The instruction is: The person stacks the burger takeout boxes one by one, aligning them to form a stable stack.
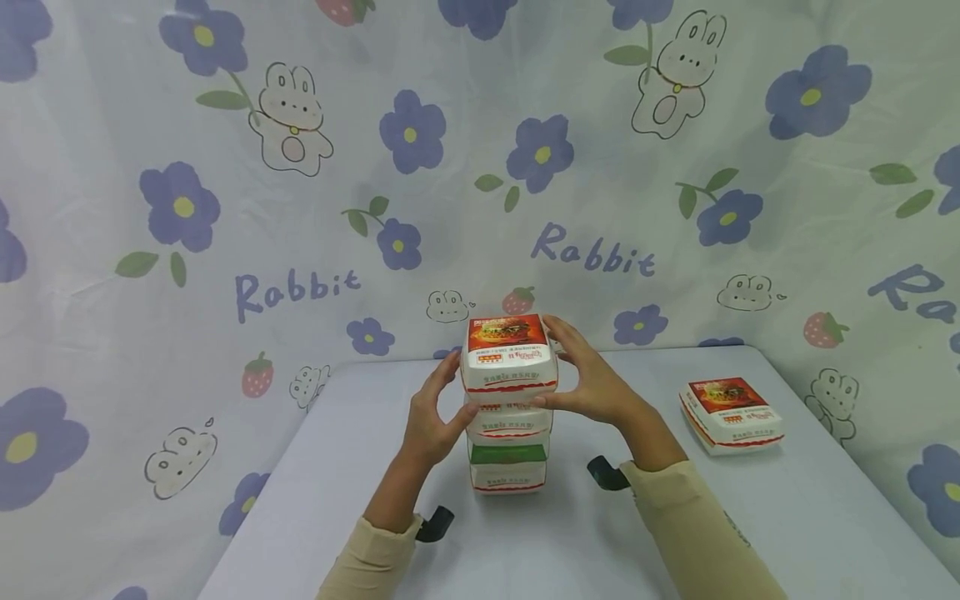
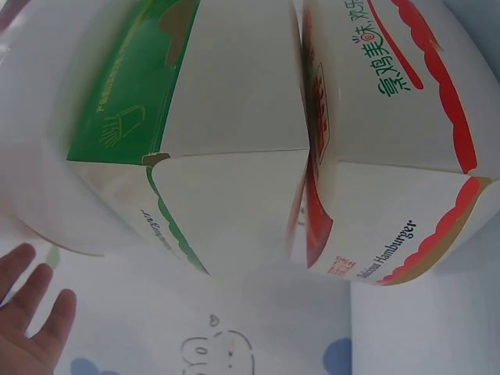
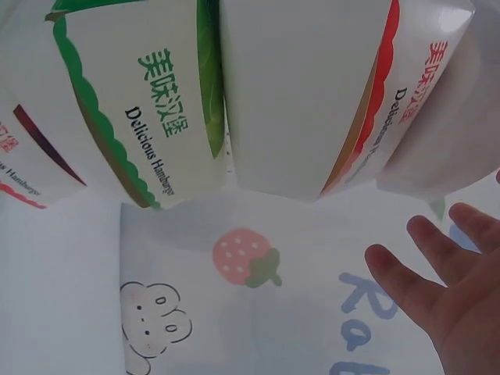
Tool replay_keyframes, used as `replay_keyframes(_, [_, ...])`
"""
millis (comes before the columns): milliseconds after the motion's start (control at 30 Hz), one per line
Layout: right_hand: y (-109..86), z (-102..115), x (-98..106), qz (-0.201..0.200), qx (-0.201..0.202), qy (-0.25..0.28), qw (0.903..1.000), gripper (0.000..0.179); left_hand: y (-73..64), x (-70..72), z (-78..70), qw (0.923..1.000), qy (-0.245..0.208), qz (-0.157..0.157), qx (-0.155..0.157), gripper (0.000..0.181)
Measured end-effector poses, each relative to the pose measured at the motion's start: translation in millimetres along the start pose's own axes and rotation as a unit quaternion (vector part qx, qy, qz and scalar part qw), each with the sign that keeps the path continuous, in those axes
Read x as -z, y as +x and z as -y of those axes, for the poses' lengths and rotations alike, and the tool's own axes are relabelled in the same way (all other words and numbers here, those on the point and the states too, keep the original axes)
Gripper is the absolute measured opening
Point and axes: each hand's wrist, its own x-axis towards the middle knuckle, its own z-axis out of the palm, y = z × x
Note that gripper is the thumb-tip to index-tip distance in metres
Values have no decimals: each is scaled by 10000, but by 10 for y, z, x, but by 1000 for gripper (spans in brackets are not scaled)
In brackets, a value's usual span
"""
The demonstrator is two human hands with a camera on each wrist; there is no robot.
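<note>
A column of several white cardboard burger boxes stands upright on the table. Its top burger box has a red lid with a burger picture, and lower down a box with a green panel shows. My left hand is beside the top box on the left, thumb near its lower edge. On the opposite side my right hand has its fingers by the back corner and its thumb at the lower front edge. Both wrist views show spread, fairly straight fingers with a gap to the nearer boxes.
A single burger box with a red lid lies on the right side of the white table. Behind the table hangs a curtain printed with rabbits, flowers and strawberries. Dark wrist mounts stick out inward from the sleeves.
</note>
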Motion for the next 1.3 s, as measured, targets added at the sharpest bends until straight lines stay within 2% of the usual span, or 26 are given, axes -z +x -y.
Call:
replay_keyframes(267, [-102,-64,52,31,-144,-38,9999,113,3,-18,8,9999,75,-77,-94,73])
replay_keyframes(433, [-184,-148,62,-41,-208,-87,9997,112,25,-39,11,9997,-38,-129,-201,77])
replay_keyframes(567, [-284,-248,63,-91,-417,-185,9989,111,25,-59,2,9997,-93,-130,-161,78])
replay_keyframes(900, [-488,-408,214,-147,-1098,-533,9924,107,79,-77,-46,9986,-154,-311,-396,80])
replay_keyframes(1000, [-555,-492,285,-196,-1325,-781,9879,105,108,-75,-109,9980,-225,-377,-460,79])
replay_keyframes(1200, [-712,-658,414,-202,-1697,-1122,9789,101,180,-4,-412,9964,-348,-539,-556,76])
replay_keyframes(1300, [-780,-733,474,-153,-1809,-1209,9759,101,200,26,-496,9962,-366,-557,-553,76])
